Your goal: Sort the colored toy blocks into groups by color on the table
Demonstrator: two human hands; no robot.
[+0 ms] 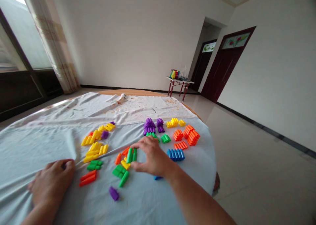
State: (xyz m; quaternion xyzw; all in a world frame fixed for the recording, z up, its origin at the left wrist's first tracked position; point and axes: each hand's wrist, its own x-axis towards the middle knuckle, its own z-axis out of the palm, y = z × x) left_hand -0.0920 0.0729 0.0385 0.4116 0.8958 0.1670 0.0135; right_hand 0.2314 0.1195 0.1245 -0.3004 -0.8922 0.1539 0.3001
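My right hand (155, 157) reaches over the middle of the cloth. Its thumb and index finger close on a green plastic block (131, 155) made of joined tubes. Just beneath and around it lie orange pieces (118, 158), a yellow piece (125, 164) and other green blocks (119, 171). My left hand (53, 182) rests on the cloth at the left, fingers curled in, with nothing visible in it. Near it are a red-orange block (88, 178) and a green block (94, 165). A purple block (114, 193) lies closer to me.
Sorted groups stand at the right: purple blocks (149, 126), yellow blocks (172, 122), orange blocks (191, 135) and blue blocks (175, 154). Yellow blocks (95, 151) spread at the left. The cloth-covered round table (197, 188) ends at the right; a small side table (180, 81) stands beyond.
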